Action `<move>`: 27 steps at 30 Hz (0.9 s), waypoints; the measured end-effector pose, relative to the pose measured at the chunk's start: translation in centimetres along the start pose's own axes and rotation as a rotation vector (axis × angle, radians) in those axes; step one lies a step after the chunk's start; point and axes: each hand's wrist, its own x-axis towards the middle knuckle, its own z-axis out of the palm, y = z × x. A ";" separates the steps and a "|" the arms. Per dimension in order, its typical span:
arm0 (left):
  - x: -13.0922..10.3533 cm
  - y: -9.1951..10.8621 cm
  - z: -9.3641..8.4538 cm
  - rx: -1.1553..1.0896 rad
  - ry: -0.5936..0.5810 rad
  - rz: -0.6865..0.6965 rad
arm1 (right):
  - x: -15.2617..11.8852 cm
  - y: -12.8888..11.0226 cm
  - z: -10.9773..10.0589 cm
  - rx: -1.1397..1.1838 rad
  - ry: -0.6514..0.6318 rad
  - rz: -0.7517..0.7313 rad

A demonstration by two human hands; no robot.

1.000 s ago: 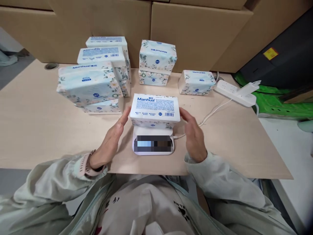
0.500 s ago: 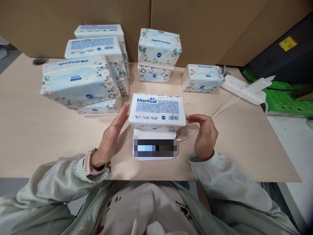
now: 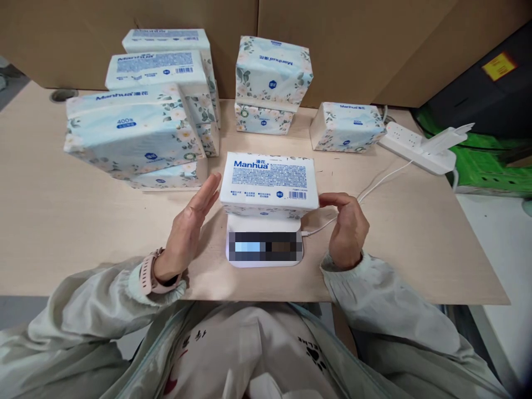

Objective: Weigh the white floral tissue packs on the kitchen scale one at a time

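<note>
Tissue pack [image 3: 269, 180] resting printed side up on top of a small white scale [image 3: 265, 244] at the near middle of the wooden table [image 3: 62, 221], overhanging the platform on both sides. Judged as the weighing step: pack set down and being let settle for a reading, display blurred and unreadable. Going left to right: 2 leaning stacks of the same tissue packs [image 3: 137, 127] at the far left; left hand [image 3: 187, 233] flat and open beside the pack's left edge, fingertips at or just short of the wrapper, holding nothing, with a pink watch [image 3: 148, 273] on the wrist; the pack and scale in the middle; a stack of 2 packs [image 3: 270, 83] behind them; right hand [image 3: 347, 230] loosely curled, fingertips touching or nearly touching the pack's right corner, not gripping it. Farther right, 1 lone pack [image 3: 344, 126], then a white power strip [image 3: 419, 147] with a thin cable [image 3: 374, 188] running back toward the scale. Next move, as a guess: both hands fully clear of the wrapper for a true weight, then a 2-sided grip on the short ends, avoiding a snag on the cable.
</note>
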 end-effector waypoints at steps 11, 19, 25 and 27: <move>0.0 0.0 0.1 -0.032 -0.002 0.012 | -0.4 0.3 -0.1 -0.009 -0.015 -0.034; 3.1 1.4 1.9 0.015 -0.067 -0.040 | 1.8 -0.9 1.0 -0.035 -0.312 -0.039; 11.4 0.2 2.1 -0.001 -0.011 0.061 | 10.3 0.9 4.7 -0.007 -0.312 -0.066; 13.9 -1.4 1.6 -0.005 -0.009 0.075 | 12.4 3.0 6.3 0.016 -0.330 -0.051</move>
